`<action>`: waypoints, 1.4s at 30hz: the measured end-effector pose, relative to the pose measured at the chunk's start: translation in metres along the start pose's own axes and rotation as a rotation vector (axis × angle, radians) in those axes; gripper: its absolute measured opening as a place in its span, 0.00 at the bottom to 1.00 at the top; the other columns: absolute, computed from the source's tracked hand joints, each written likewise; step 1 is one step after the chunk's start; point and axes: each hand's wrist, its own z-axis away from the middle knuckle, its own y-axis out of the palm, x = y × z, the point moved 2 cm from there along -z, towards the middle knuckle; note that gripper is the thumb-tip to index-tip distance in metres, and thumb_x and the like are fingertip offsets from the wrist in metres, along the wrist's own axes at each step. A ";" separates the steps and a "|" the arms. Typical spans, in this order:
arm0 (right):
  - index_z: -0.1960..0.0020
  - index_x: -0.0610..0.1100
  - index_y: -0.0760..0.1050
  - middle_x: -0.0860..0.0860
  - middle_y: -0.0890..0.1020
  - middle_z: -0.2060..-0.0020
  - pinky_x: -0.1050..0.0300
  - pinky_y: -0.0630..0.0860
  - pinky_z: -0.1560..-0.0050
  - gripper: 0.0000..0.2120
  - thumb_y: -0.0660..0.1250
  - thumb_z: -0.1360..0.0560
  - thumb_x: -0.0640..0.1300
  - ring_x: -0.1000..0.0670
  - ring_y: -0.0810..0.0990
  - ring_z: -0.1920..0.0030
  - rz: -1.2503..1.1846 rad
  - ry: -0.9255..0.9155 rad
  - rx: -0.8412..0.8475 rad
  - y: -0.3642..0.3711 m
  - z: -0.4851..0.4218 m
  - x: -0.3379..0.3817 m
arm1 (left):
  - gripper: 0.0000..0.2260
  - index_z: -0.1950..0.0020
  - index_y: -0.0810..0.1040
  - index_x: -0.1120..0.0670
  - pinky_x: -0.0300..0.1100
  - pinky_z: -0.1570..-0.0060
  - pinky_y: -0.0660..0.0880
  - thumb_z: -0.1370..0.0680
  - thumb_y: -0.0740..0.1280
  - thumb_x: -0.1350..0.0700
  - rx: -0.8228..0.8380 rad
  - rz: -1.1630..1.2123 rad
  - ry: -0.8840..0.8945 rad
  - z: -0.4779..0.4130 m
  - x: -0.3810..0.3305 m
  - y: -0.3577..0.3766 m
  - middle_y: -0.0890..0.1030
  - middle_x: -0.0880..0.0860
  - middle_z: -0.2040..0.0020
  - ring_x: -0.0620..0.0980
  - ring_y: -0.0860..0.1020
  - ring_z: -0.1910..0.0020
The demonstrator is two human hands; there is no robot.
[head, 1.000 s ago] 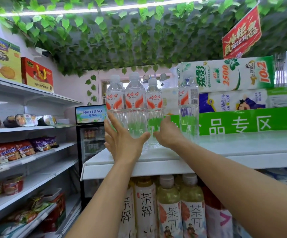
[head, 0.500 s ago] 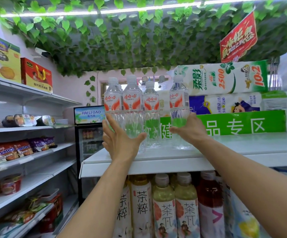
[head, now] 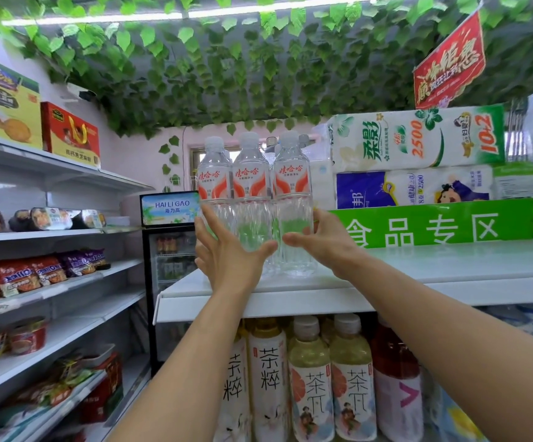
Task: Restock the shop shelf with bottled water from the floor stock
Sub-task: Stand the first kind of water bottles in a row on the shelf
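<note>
I'm watching the left hand [head: 230, 260] pressing flat against the left side of the water bottles [head: 250, 186], fingers spread and gripping nothing. The bottles are standing near the front edge of the top shelf [head: 418, 275]. The gap from a moment ago is closing: the rightmost bottle [head: 292, 199] is now touching its neighbours, with the right hand [head: 325, 247] curling round it. I'm reading this batch as nearly placed, needing only squaring up.

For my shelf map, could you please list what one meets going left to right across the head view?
Left to right: yellow cardboard carton, red gift box, blue HAI LI GAO sign, three clear plastic water bottles, green banner with white characters.
</note>
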 end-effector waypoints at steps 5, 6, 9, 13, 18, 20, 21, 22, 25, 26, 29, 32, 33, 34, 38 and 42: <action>0.49 0.51 0.76 0.55 0.82 0.54 0.60 0.75 0.49 0.12 0.75 0.28 0.41 0.58 0.79 0.53 0.020 0.020 -0.028 0.003 -0.003 -0.004 | 0.59 0.23 0.30 0.47 0.61 0.25 0.49 0.32 0.76 0.40 -0.003 -0.015 0.001 -0.001 0.001 0.001 0.39 0.53 0.20 0.61 0.46 0.22; 0.51 0.52 0.76 0.55 0.82 0.54 0.60 0.75 0.50 0.11 0.75 0.28 0.41 0.58 0.79 0.54 0.025 0.019 -0.023 0.004 -0.004 -0.004 | 0.59 0.22 0.30 0.47 0.62 0.25 0.49 0.32 0.76 0.39 -0.003 -0.020 0.000 -0.001 0.001 0.001 0.39 0.53 0.20 0.61 0.46 0.22; 0.48 0.50 0.76 0.54 0.82 0.53 0.61 0.73 0.52 0.13 0.75 0.28 0.41 0.57 0.79 0.54 0.030 0.042 -0.028 0.006 -0.009 -0.005 | 0.59 0.22 0.30 0.47 0.61 0.25 0.49 0.31 0.76 0.39 -0.001 -0.024 -0.003 0.000 0.000 0.000 0.39 0.53 0.20 0.61 0.46 0.22; 0.45 0.48 0.75 0.50 0.83 0.49 0.54 0.76 0.44 0.15 0.75 0.29 0.41 0.50 0.81 0.48 0.022 0.097 -0.026 0.009 -0.016 -0.010 | 0.59 0.22 0.30 0.48 0.60 0.24 0.50 0.31 0.75 0.39 0.003 -0.041 -0.005 0.001 0.000 -0.001 0.39 0.54 0.20 0.62 0.47 0.22; 0.46 0.46 0.75 0.50 0.83 0.52 0.54 0.76 0.44 0.14 0.75 0.29 0.39 0.50 0.81 0.49 0.020 0.134 -0.035 0.014 -0.024 -0.015 | 0.59 0.22 0.31 0.48 0.61 0.25 0.53 0.32 0.75 0.38 -0.006 -0.050 0.018 0.001 0.002 0.000 0.40 0.53 0.20 0.61 0.50 0.22; 0.47 0.47 0.72 0.50 0.81 0.51 0.56 0.75 0.45 0.15 0.75 0.28 0.39 0.50 0.80 0.50 0.022 0.145 -0.045 0.015 -0.025 -0.017 | 0.59 0.22 0.31 0.48 0.61 0.25 0.53 0.32 0.75 0.38 -0.007 -0.052 0.016 0.001 0.002 0.000 0.40 0.53 0.20 0.62 0.50 0.22; 0.43 0.46 0.71 0.49 0.81 0.49 0.54 0.75 0.44 0.17 0.75 0.28 0.40 0.49 0.80 0.48 0.026 0.154 -0.045 0.016 -0.025 -0.017 | 0.59 0.22 0.32 0.48 0.61 0.25 0.53 0.32 0.75 0.38 -0.005 -0.053 0.010 0.001 0.002 0.000 0.40 0.53 0.20 0.62 0.50 0.22; 0.39 0.44 0.70 0.48 0.81 0.47 0.53 0.75 0.41 0.21 0.74 0.28 0.41 0.48 0.79 0.45 0.038 0.165 -0.039 0.017 -0.026 -0.017 | 0.59 0.21 0.32 0.48 0.60 0.25 0.53 0.32 0.75 0.38 -0.005 -0.053 0.004 0.001 0.001 0.000 0.40 0.53 0.20 0.62 0.50 0.22; 0.32 0.43 0.67 0.47 0.79 0.41 0.51 0.73 0.37 0.26 0.73 0.26 0.45 0.46 0.77 0.39 0.152 0.161 -0.039 0.018 -0.021 -0.014 | 0.58 0.21 0.33 0.49 0.60 0.24 0.51 0.32 0.75 0.37 -0.007 -0.044 0.004 0.003 -0.003 -0.003 0.39 0.55 0.20 0.63 0.47 0.22; 0.30 0.43 0.65 0.46 0.77 0.38 0.51 0.71 0.36 0.28 0.72 0.26 0.46 0.45 0.75 0.37 0.236 0.141 -0.057 0.017 -0.015 -0.011 | 0.57 0.21 0.33 0.49 0.59 0.24 0.49 0.31 0.74 0.37 -0.006 -0.054 0.030 0.005 -0.005 -0.005 0.38 0.55 0.20 0.62 0.45 0.22; 0.25 0.43 0.60 0.44 0.69 0.31 0.47 0.67 0.33 0.31 0.67 0.23 0.49 0.44 0.68 0.31 0.533 -0.019 -0.143 0.011 0.017 0.002 | 0.50 0.20 0.41 0.51 0.57 0.23 0.48 0.28 0.70 0.36 0.000 -0.149 0.214 0.022 -0.005 -0.016 0.41 0.54 0.20 0.57 0.43 0.21; 0.26 0.45 0.64 0.46 0.71 0.32 0.49 0.68 0.37 0.27 0.66 0.23 0.49 0.44 0.69 0.32 0.712 -0.183 -0.234 0.000 0.060 0.013 | 0.40 0.21 0.54 0.51 0.55 0.23 0.51 0.25 0.68 0.39 0.005 -0.234 0.387 0.052 0.005 -0.029 0.50 0.53 0.20 0.54 0.48 0.22; 0.28 0.44 0.66 0.46 0.72 0.33 0.49 0.69 0.38 0.25 0.66 0.23 0.48 0.44 0.70 0.33 0.746 -0.229 -0.268 -0.003 0.076 0.015 | 0.37 0.21 0.57 0.51 0.54 0.24 0.52 0.25 0.68 0.40 0.012 -0.249 0.421 0.063 0.009 -0.034 0.54 0.52 0.21 0.54 0.50 0.22; 0.29 0.44 0.69 0.45 0.74 0.35 0.49 0.69 0.40 0.24 0.67 0.23 0.48 0.43 0.72 0.35 0.775 -0.270 -0.300 -0.007 0.093 0.017 | 0.35 0.23 0.60 0.51 0.53 0.24 0.53 0.25 0.68 0.41 0.015 -0.259 0.450 0.075 0.012 -0.039 0.58 0.52 0.22 0.54 0.53 0.23; 0.36 0.43 0.74 0.44 0.78 0.43 0.45 0.72 0.49 0.20 0.68 0.27 0.47 0.40 0.76 0.43 0.852 -0.341 -0.327 -0.018 0.159 0.010 | 0.23 0.32 0.73 0.53 0.55 0.33 0.66 0.24 0.69 0.45 -0.031 -0.293 0.572 0.129 0.021 -0.055 0.74 0.53 0.34 0.55 0.68 0.33; 0.37 0.42 0.74 0.43 0.79 0.46 0.44 0.75 0.52 0.20 0.67 0.27 0.48 0.39 0.78 0.47 0.898 -0.299 -0.220 -0.024 0.227 -0.019 | 0.18 0.37 0.78 0.52 0.50 0.45 0.71 0.24 0.68 0.47 0.088 -0.274 0.570 0.199 0.036 -0.059 0.79 0.51 0.42 0.54 0.75 0.41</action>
